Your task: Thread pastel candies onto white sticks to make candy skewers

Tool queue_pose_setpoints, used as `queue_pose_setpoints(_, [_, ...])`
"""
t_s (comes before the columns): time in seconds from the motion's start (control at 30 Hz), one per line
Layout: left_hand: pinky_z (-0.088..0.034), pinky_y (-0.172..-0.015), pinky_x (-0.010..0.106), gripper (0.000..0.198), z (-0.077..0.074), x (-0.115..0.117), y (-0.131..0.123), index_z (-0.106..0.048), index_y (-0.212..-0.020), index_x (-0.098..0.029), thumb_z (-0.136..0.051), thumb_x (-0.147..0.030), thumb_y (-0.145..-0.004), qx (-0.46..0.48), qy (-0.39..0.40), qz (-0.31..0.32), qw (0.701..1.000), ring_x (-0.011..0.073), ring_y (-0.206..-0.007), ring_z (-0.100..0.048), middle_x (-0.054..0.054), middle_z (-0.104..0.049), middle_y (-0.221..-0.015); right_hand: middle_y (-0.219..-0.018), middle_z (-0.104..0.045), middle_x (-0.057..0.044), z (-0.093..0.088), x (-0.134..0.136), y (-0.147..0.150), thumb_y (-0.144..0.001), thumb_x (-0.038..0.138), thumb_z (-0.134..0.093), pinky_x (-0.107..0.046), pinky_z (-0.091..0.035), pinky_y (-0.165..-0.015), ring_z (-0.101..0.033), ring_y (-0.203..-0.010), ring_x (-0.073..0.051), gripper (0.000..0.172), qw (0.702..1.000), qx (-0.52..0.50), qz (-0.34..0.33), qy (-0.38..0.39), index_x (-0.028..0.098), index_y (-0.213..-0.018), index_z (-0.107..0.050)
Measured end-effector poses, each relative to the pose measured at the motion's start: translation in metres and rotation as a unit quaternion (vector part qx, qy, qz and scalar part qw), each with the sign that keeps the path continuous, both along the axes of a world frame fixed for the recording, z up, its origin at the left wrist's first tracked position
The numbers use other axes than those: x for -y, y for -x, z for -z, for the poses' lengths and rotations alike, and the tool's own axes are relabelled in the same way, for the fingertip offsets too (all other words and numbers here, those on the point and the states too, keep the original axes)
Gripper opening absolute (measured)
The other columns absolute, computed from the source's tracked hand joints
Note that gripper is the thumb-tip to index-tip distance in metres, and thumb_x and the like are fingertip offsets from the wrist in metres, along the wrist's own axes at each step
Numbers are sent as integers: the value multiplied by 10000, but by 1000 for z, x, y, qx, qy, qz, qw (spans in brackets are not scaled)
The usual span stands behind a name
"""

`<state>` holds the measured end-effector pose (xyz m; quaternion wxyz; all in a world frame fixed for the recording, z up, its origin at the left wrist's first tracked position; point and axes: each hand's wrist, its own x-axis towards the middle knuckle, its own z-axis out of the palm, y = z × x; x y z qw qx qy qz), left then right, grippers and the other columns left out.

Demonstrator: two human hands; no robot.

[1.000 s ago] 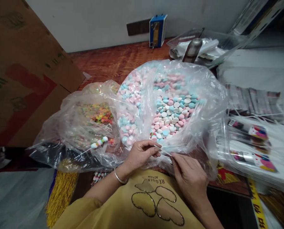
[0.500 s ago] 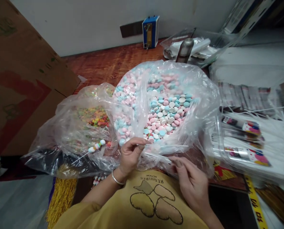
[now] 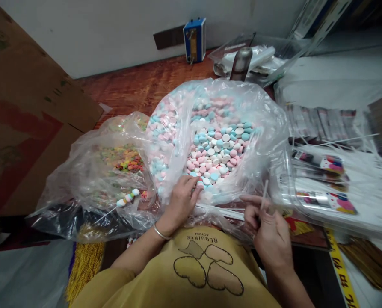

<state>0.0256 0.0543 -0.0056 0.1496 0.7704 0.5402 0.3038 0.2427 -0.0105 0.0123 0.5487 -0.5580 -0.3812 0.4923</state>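
My left hand, with a silver bangle at its wrist, reaches to the near edge of the open clear bag. Its fingertips are drawn together against pastel pink, blue and white candies; what they pinch is hidden. My right hand grips a thin white stick, which points upward between thumb and fingers. More white sticks lie along the bag's front, between my hands. To the left, a stick strung with candies rests on a second plastic bag of small colourful pieces.
A cardboard box stands at left. Behind the bags are a blue device, a metallic cylinder and a clear container of plastic wrap. At right, a clear tray carries printed packets and many white sticks.
My right hand has moved right and turned a stick upright. My left hand has shifted slightly up onto the candies, and the stick between its fingers is no longer visible.
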Motion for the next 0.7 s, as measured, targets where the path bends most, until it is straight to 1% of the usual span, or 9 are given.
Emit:
queue_pose_setpoints(0.1, [-571, -803, 346, 153, 0, -2, -1, -715, -1091, -196, -637, -217, -961, -60, 9, 8, 998, 214, -936, -663, 81, -679, -996, -564, -421, 47, 6, 2, 0, -1064, 553, -413, -261, -318, -496, -412, -508, -126, 481, 996, 75, -38, -2, 196, -984, -725])
queue_pose_setpoints(0.17, [-564, -800, 328, 98, -1, -1, -3, -705, -1022, -197, -629, -189, -961, -43, -4, 19, 999, 202, -926, -663, 69, -685, -970, -563, -444, 38, 7, 1, 1, -1062, 553, -417, -270, -339, -519, -436, -520, -133, 493, 993, 102, -53, -7, 197, -936, -734])
queue_pose_setpoints(0.27, [-560, -816, 281, 137, -4, -4, -2, -658, -1055, -198, -578, -124, -974, 22, -62, 4, 998, 169, -956, -677, 64, -697, -1012, -569, -456, 35, 8, 0, 1, -1064, 545, -418, -272, -336, -522, -442, -518, -133, 493, 992, 107, -65, -7, 194, -931, -738])
queue_pose_setpoints(0.3, [-559, -831, 274, 151, -4, -7, -1, -647, -1062, -199, -566, -107, -973, 25, -87, -7, 996, 165, -974, -680, 65, -697, -1023, -569, -452, 36, 9, 0, 1, -1065, 544, -417, -271, -330, -519, -437, -514, -131, 493, 993, 103, -66, -7, 192, -937, -738])
queue_pose_setpoints(0.37, [-558, -844, 271, 153, -4, -16, 3, -641, -1051, -198, -561, -96, -969, -3, -123, -28, 992, 165, -981, -684, 67, -694, -1030, -569, -448, 39, 11, 0, 0, -1065, 544, -419, -270, -319, -516, -430, -512, -128, 492, 993, 94, -71, -7, 188, -948, -737])
queue_pose_setpoints(0.43, [-560, -841, 275, 146, -1, -25, 6, -646, -1043, -194, -561, -101, -968, -43, -119, -34, 991, 171, -970, -687, 73, -691, -1044, -575, -452, 38, 13, -1, 0, -1064, 541, -425, -269, -315, -521, -431, -522, -128, 485, 993, 89, -76, -6, 185, -956, -736])
queue_pose_setpoints(0.5, [-566, -857, 293, 177, 3, -29, 10, -652, -1087, -189, -558, -102, -965, -72, -93, -29, 993, 187, -998, -689, 88, -691, -1085, -580, -451, 38, 14, -2, 0, -1064, 535, -430, -269, -319, -530, -433, -533, -130, 478, 993, 84, -79, -1, 183, -959, -735])
queue_pose_setpoints(0.63, [-570, -937, 342, 305, 9, -27, 15, -623, -1250, -191, -615, -139, -949, -87, -65, -15, 994, 224, -1104, -682, 121, -683, -1195, -580, -442, 37, 14, -4, 1, -1053, 557, -440, -266, -319, -521, -428, -534, -131, 495, 994, 75, -80, 0, 177, -930, -734])
queue_pose_setpoints(0.7, [-574, -937, 347, 332, 11, -24, 15, -620, -1262, -185, -655, -153, -933, -83, -62, -9, 995, 230, -1100, -686, 128, -687, -1204, -579, -442, 37, 15, -5, 2, -1048, 561, -446, -265, -314, -513, -424, -528, -129, 498, 994, 74, -81, 1, 174, -925, -733])
